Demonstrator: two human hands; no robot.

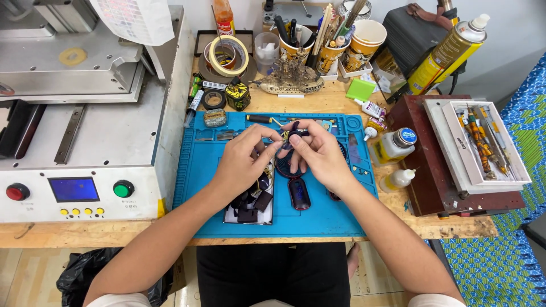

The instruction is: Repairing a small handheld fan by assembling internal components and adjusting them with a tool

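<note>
Both our hands pinch one small dark part (294, 136): left hand (244, 158), right hand (318, 153), fingertips meeting between them, above the blue mat (199, 187).

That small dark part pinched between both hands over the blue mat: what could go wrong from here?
The small dark part is held only by the fingertips of the left hand and right hand; it might slip into the loose black pieces on the blue mat. The right forearm is close to two small bottles and could tip them.
</note>
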